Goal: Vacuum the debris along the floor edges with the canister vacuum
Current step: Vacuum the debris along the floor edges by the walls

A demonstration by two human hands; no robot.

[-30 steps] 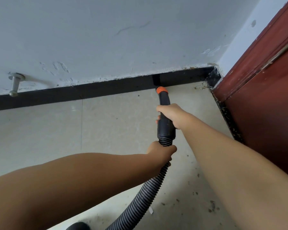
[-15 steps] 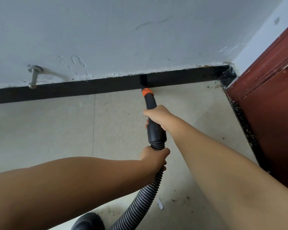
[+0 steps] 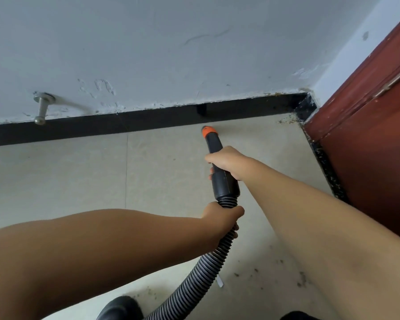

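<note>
Both hands point(image 3: 225, 161) on vacuum hose point(image 3: 208, 269)

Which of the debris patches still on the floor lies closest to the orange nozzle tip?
The corner debris by the baseboard and red door, right of the orange nozzle tip. The scattered specks lie behind both hands.

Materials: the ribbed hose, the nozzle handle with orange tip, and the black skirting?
Hose: flexible plastic, likely; grey-black corrugated ribs, bent.
Nozzle handle: rigid matte black plastic; orange tip looks moulded plastic too.
Skirting: glossy black, mirrors the nozzle; probably tile or stone.
</note>
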